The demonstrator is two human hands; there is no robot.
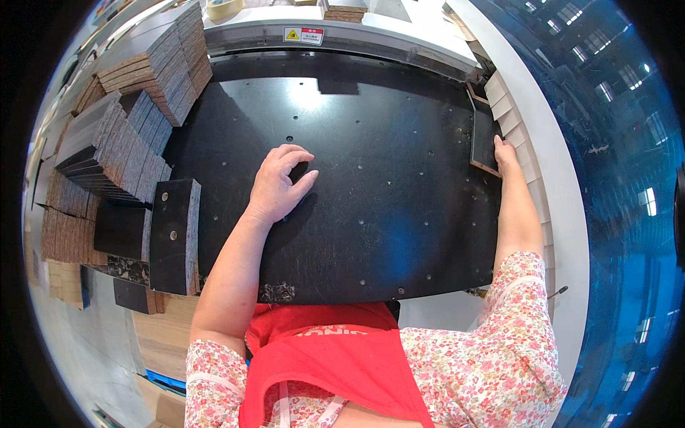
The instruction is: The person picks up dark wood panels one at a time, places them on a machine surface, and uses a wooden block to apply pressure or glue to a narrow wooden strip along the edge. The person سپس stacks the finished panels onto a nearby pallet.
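Observation:
Above the black work table, my left hand (282, 183) has its fingers bent and its thumb apart, with nothing between them. Whether it touches the surface I cannot tell. At the table's right edge, my right hand (506, 155) grips a narrow dark board (484, 135) with a brown edge. That board lies along the pale slatted strip (508, 114), and my fingers are partly hidden at its outer side. Another short brown-edged piece sits just beyond the board's far end.
Stacks of dark chipboard pieces (146, 68) stand along the left side. Nearer, a dark board with two round metal fittings (173, 235) lies by the table (342, 214). A white machine beam with a warning label (303, 36) crosses the far side; a tape roll (223, 8) rests beyond.

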